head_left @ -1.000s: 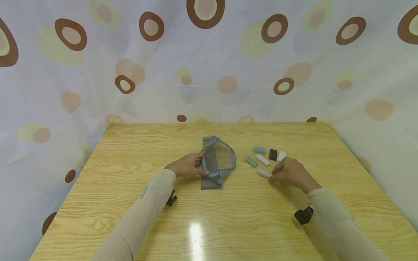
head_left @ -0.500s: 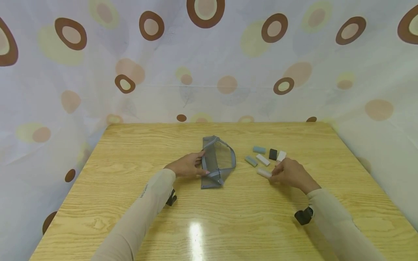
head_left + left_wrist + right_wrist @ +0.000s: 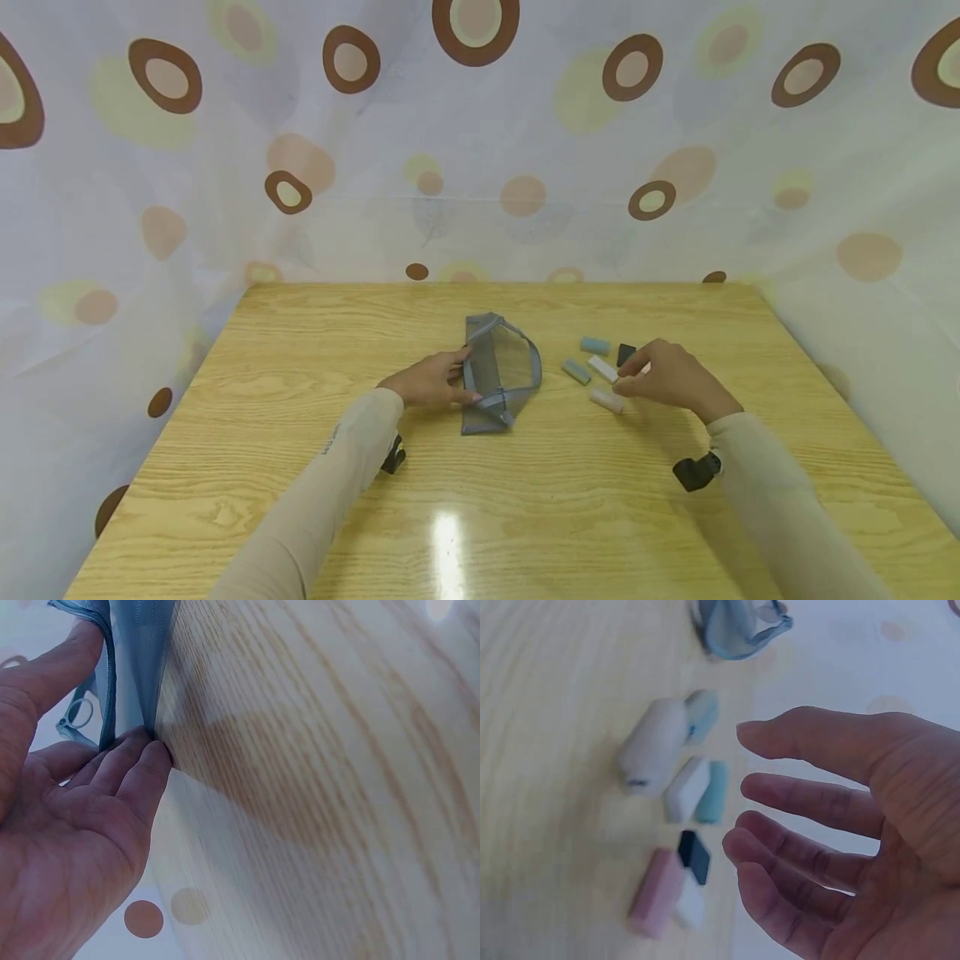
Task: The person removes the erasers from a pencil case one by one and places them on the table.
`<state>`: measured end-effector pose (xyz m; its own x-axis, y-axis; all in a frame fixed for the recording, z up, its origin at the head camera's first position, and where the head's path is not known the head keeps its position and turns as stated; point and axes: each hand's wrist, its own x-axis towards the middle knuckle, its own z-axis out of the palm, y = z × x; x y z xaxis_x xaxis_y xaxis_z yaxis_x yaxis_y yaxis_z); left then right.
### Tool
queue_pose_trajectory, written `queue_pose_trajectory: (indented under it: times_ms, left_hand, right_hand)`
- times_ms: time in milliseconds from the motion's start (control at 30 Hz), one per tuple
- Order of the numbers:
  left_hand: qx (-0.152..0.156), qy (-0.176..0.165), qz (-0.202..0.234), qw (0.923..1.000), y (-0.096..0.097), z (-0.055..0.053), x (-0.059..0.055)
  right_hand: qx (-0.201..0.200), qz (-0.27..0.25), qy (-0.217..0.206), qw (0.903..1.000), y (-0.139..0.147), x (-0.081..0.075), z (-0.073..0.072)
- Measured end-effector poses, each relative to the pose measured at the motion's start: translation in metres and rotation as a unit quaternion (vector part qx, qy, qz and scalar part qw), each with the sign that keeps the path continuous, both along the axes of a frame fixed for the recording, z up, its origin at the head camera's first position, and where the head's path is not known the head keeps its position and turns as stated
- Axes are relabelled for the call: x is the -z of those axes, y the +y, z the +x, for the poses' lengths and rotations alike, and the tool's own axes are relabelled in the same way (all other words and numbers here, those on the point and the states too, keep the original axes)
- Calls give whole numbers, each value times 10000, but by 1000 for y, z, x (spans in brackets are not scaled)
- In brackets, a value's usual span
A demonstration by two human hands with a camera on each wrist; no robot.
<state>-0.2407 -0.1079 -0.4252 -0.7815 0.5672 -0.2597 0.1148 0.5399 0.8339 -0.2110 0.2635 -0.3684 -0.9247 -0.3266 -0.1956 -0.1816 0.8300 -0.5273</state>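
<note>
A grey-blue mesh zip pouch (image 3: 501, 375) lies on the table with its mouth spread apart. My left hand (image 3: 431, 382) holds the pouch's left edge, thumb at the near side and fingers at the far side. My right hand (image 3: 671, 379) hovers over a group of small eraser-like blocks, holding nothing; its fingers are spread and loosely bent in the right wrist view. Nearest it lies a pale block (image 3: 607, 401). Around it are a white block (image 3: 603, 368), a grey-green one (image 3: 577, 372), a blue one (image 3: 596, 345) and a black one (image 3: 626, 353). A pink block (image 3: 658, 892) is hidden in the head view.
The wooden table (image 3: 525, 517) reaches back to a patterned curtain (image 3: 480, 233), which also hangs at both sides. Another white block (image 3: 691, 901) lies beside the pink and black ones.
The right hand has let go of the pale block and risen slightly from it, its fingers parting. The block stays where it was. The left hand and pouch have not moved.
</note>
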Motion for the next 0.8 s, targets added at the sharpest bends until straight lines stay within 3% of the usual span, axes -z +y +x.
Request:
queue_pose_trajectory:
  times_ms: [133, 267, 533, 800]
  left_hand:
    - [30, 0, 41, 10000, -1, 0, 0]
    - [60, -12, 86, 9999, -1, 0, 0]
    - [32, -71, 162, 9998, -1, -1, 1]
    - [-1, -92, 146, 9999, -1, 0, 0]
  right_hand:
    - [-193, -109, 112, 9997, -17, -11, -9]
    - [-421, -274, 176, 9986, -37, -11, -17]
    - [-771, -362, 191, 9962, -78, 2, -35]
    - [-863, -465, 62, 9952, -101, 21, -42]
